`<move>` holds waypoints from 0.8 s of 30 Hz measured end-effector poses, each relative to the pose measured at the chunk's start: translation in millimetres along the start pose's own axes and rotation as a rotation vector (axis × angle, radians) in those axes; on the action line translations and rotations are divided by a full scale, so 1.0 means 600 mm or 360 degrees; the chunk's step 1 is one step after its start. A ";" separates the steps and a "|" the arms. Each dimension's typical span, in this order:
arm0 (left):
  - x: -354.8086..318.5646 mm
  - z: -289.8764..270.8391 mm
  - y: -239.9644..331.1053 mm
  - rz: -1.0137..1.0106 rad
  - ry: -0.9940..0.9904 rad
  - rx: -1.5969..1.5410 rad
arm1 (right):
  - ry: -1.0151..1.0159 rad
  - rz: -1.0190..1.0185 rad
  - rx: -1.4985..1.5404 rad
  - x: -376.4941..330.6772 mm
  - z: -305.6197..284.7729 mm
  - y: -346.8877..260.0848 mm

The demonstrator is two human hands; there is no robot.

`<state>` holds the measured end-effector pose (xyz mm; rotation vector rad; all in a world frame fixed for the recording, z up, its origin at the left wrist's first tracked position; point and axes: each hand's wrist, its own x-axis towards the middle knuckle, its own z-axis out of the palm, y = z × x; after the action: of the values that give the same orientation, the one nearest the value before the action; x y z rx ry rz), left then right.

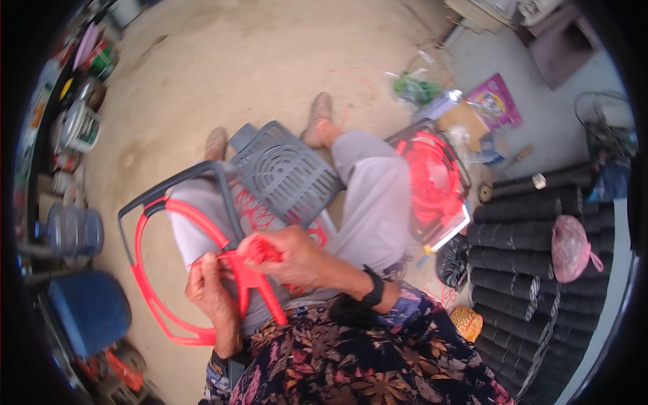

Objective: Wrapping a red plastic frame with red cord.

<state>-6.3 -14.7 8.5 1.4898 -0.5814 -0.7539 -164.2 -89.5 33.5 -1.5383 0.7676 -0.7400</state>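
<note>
A red plastic frame (143,283) with a dark grey handle-like bar (169,167) lies tilted across my lap, mostly over my left thigh. My left hand (214,300) is closed at its red part, thumb and fingers pinched on what looks like a thin red strand. Beside it, my right hand (297,256) is wrapped round a bunched red piece (260,250); blur hides whether this is cord or plastic. Between my knees rests a grey slotted plastic panel (287,172), touched by neither hand. Loose red strands (253,209) lie on my lap below it.
At my right, more red frames (432,175) are stacked near a purple packet (495,101) and a black bag (452,260). Black rolls (520,236) carry a pink bag (570,248). Along the left stand a blue seat (89,314), a water jug (74,229) and a white bucket (82,127).
</note>
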 end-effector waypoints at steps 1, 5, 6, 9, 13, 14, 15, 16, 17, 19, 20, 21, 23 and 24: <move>-0.001 -0.004 -0.002 0.0027 0.0023 -0.0004 | -0.0003 -0.0196 -0.0116 0.005 0.013 0.013; -0.001 0.002 -0.011 0.0052 -0.0047 0.0009 | 0.0128 -0.0394 -0.0491 0.008 0.032 0.023; -0.001 0.004 -0.017 0.0096 -0.0061 -0.0019 | 0.0176 -0.0472 -0.0632 0.007 0.036 0.024; 0.001 0.011 -0.021 0.0170 -0.0110 -0.0039 | 0.0233 -0.0506 -0.0658 0.004 0.035 0.031; -0.006 0.003 -0.005 0.0213 -0.0089 -0.0011 | 0.0129 -0.0467 -0.0438 0.008 0.042 0.021; -0.009 0.007 -0.003 0.0220 -0.0035 0.0009 | 0.0098 -0.0354 -0.0385 0.004 0.034 0.015; -0.008 0.010 -0.003 0.0201 -0.0078 0.0035 | 0.0051 -0.0252 -0.0318 0.002 0.023 0.003; -0.004 0.008 -0.004 0.0182 -0.0108 0.0067 | 0.0128 -0.0228 -0.0258 0.002 0.016 0.012; 0.000 0.008 -0.009 0.0123 -0.0135 0.0020 | 0.0167 -0.0168 -0.0353 0.001 0.001 0.013; -0.003 0.014 -0.005 -0.0009 -0.0138 -0.0146 | 0.0352 -0.0081 -0.0073 0.004 -0.025 0.004; -0.005 0.015 0.000 -0.0072 -0.0119 -0.0269 | 0.0332 -0.0036 -0.0084 0.007 -0.035 0.001; -0.004 0.014 0.000 -0.0073 -0.0102 -0.0321 | 0.0336 0.0009 -0.0107 0.009 -0.049 -0.009; -0.004 0.006 -0.002 -0.0056 -0.0082 -0.0231 | 0.0251 -0.0007 -0.0183 0.018 -0.065 -0.025; -0.005 0.005 -0.006 -0.0059 -0.0124 -0.0162 | 0.0224 -0.0011 -0.0291 0.020 -0.074 -0.030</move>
<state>-10.8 -14.2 5.4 1.3856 -0.5673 -0.8611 -192.6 -123.3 56.1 -1.6659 0.9564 -0.8077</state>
